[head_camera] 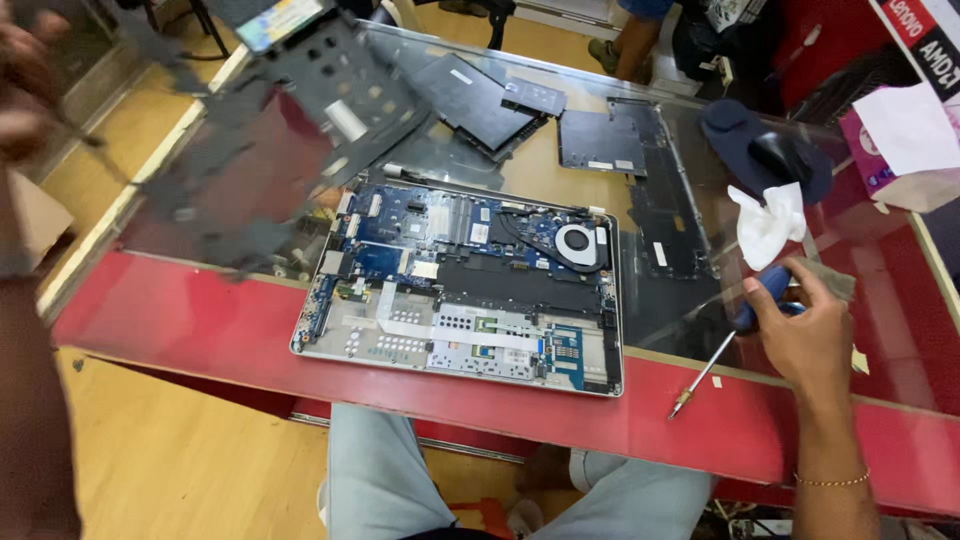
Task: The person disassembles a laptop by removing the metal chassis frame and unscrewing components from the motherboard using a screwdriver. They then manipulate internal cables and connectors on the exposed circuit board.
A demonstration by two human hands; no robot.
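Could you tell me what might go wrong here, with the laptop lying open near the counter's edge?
The open laptop lies on the red front strip of the counter with its circuit board bare, so a knock might push it off. The right hand holds a screwdriver whose tip points toward it and could scratch it. The left hand lifts the dark bottom cover above the board; dropped, it might strike components.

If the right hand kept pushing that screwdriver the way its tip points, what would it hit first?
The right hand aims the screwdriver down-left. Its tip already sits at the red counter edge, so probably that; depth is unclear.
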